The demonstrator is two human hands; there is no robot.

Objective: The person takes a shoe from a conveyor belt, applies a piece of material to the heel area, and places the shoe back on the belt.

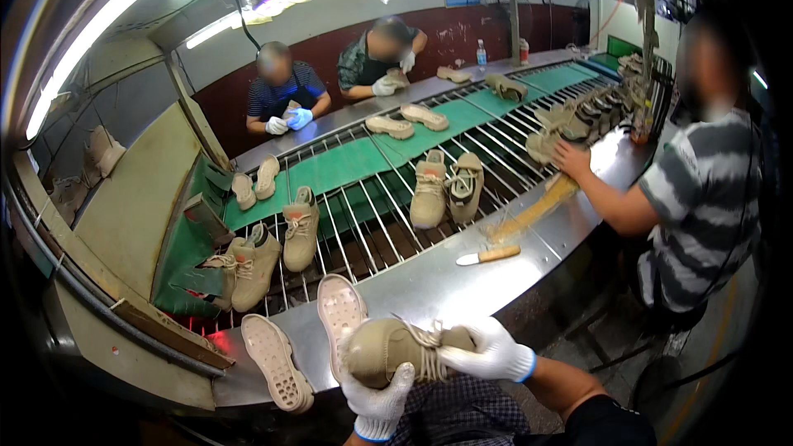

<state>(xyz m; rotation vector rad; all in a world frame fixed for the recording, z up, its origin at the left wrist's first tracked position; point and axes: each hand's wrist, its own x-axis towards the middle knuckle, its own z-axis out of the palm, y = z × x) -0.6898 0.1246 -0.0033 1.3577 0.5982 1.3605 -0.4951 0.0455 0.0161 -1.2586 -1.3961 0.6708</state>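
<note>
Above my lap is a beige lace-up shoe [387, 353], held sideways with its toe to the left. My left hand [378, 403], in a white knit glove, grips the toe end from below. My right hand [491, 353], gloved alike, closes on the shoe near its laces and opening. Just beyond the shoe, a pale pink sole [337, 307] lies on the metal ledge, partly hidden by the toe. A second sole [274, 357] lies to its left, hollow side up. Farther right on the ledge rests a wooden-handled knife [496, 254].
Metal rollers and a green belt [330, 163] carry a pair of beige shoes [429, 190], more shoes at left [256, 268] and loose soles [405, 120]. A co-worker [702, 173] at right reaches to a shoe cluster [570, 124]. Two others work across the line.
</note>
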